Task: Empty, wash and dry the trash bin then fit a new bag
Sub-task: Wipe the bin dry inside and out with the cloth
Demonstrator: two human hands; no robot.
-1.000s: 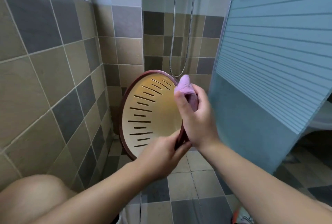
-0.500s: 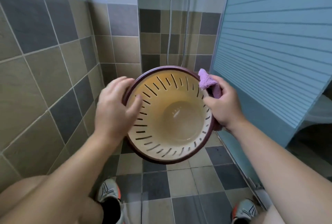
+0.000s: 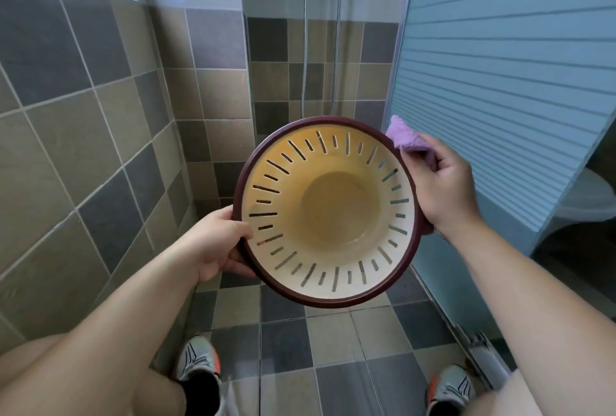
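Bin (image 3: 328, 215) at frame centre: emptied, being dried w/ cloth (image 3: 408, 138) gripped by right hand (image 3: 440, 182); rim gripped by left hand (image 3: 216, 245); no bag fitted yet.

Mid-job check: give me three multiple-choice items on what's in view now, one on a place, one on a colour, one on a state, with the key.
1. Where is the cloth?
A. on the floor
B. in the right hand at the bin's upper right rim
C. inside the bin

2. What colour is the bin's rim?
A. dark maroon
B. white
C. green

3. How is the bin held?
A. standing on the floor
B. upside down
C. off the floor, opening toward the camera, left hand gripping the lower left rim

Key:
1 B, the purple cloth sticks out above the right hand beside the rim.
2 A, a maroon band rings the cream slotted inside.
3 C, the inner base shows and floor tiles lie below.
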